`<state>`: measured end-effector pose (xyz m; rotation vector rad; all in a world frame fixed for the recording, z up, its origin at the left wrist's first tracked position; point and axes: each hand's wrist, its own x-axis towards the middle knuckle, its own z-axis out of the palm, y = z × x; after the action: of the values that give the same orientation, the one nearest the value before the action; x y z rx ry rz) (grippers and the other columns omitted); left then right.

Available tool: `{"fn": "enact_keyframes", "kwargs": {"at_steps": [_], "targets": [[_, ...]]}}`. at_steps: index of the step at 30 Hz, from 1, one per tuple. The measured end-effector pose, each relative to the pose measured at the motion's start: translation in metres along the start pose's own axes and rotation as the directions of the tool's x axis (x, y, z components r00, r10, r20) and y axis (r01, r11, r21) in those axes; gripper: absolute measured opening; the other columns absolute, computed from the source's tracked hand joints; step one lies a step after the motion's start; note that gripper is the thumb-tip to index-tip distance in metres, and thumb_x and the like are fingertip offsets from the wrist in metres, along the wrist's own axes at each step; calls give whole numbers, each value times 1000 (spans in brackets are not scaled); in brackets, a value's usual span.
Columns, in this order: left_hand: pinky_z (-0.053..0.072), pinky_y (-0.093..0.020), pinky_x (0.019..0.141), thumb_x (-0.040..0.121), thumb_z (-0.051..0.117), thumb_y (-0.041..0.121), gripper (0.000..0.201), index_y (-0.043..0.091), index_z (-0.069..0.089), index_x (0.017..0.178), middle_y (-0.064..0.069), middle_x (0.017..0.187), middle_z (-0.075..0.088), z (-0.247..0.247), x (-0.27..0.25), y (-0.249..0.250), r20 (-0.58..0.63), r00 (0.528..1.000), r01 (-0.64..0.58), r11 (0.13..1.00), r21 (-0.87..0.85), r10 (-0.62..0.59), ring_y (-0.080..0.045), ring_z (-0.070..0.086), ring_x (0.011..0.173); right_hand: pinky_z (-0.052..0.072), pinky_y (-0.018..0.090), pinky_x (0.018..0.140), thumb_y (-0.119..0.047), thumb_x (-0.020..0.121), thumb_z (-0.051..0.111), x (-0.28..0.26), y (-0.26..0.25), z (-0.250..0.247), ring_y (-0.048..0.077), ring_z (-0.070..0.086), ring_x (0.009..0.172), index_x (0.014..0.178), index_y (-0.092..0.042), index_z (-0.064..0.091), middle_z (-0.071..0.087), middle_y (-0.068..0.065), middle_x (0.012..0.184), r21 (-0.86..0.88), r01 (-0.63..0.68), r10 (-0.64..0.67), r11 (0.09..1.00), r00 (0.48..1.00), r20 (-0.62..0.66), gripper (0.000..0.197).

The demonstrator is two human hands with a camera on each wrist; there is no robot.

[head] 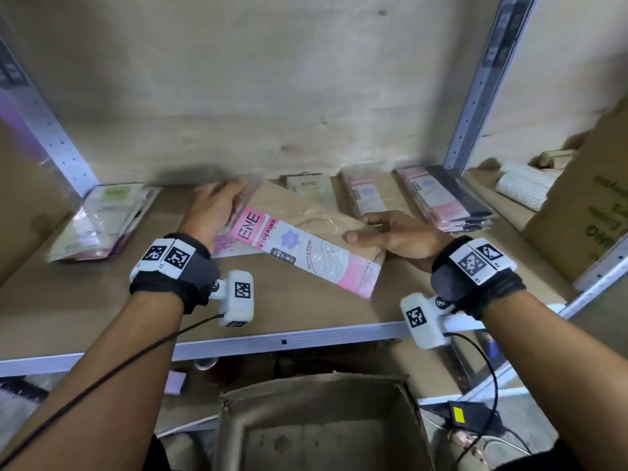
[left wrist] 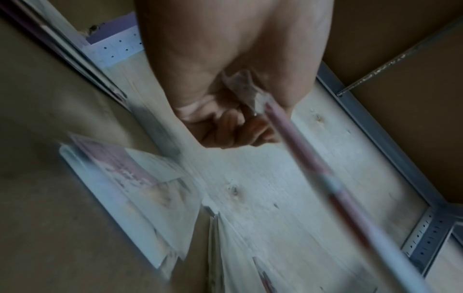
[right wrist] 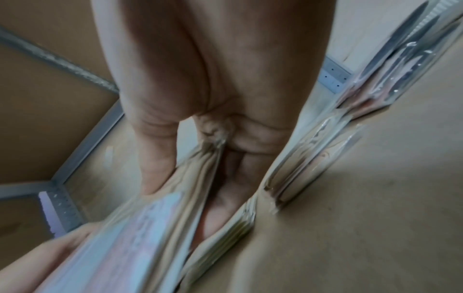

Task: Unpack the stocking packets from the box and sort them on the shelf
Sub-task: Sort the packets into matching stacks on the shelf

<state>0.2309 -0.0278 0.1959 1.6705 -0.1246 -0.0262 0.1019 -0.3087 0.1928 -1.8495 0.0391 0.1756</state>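
A pink-and-white ENE stocking packet (head: 306, 246) with beige stockings hangs slanted just above the wooden shelf (head: 299, 311). My left hand (head: 234, 195) grips its far upper end, fingers curled round it; the left wrist view shows the packet (left wrist: 313, 168) edge-on, running out of the curled left hand (left wrist: 238, 126). My right hand (head: 356, 229) pinches the beige side, thumb on top; in the right wrist view that hand (right wrist: 200, 172) clamps the packet (right wrist: 160, 218). A pink corner of another packet (head: 222, 246) shows under my left wrist. The open cardboard box (head: 323, 426) stands below the shelf, its bottom bare.
Packet piles lie along the shelf: one at the left (head: 102, 222), a green-white ENE packet (head: 307, 186) at the back, two pink piles (head: 367, 195) (head: 448, 202) to the right. A large carton (head: 584, 205) and white rolls (head: 523, 185) sit far right. Metal uprights (head: 475, 96) frame the bay.
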Motion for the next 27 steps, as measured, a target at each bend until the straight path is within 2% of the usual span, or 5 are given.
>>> {"fn": "enact_keyframes", "kwargs": {"at_steps": [4,7,14,19,27], "targets": [[36,-31,52,93,58,44,50,24,58,47,0,49,50,1,-3,3,-6,1000,-10,1000,-28,10,-20,45,47,46,29,82,-16,86,72,-2,-2,-7,25,63,90,91,-11,67,69,16,99,67,35,-33,997,999,-33,8],[39,-35,57,89,61,56,55,22,53,46,-4,54,51,2,-7,8,-20,1000,22,998,-66,-23,-21,46,51,50,24,75,-14,89,68,-4,-4,-11,22,64,87,95,-9,65,68,15,99,90,67,-63,994,997,-52,8],[58,-35,76,96,54,51,40,18,77,102,-9,98,75,2,-16,10,244,965,162,951,-262,-97,-24,73,84,52,16,71,-11,93,63,1,-6,-5,10,68,81,97,-13,68,74,0,89,132,106,-99,986,993,-61,7],[49,-17,47,96,54,49,40,26,66,66,9,52,62,-8,-19,7,330,939,234,881,-412,-96,-6,60,43,48,35,91,-13,92,62,6,-6,1,24,64,99,106,-11,67,68,15,108,186,66,-64,980,998,-19,15],[46,-17,43,100,38,57,57,10,69,91,-7,73,68,-26,-8,-9,81,964,262,845,-466,-255,-11,57,47,49,39,88,-16,99,53,19,-14,9,31,60,101,128,1,58,62,23,122,467,-9,56,884,994,-88,35]]}}
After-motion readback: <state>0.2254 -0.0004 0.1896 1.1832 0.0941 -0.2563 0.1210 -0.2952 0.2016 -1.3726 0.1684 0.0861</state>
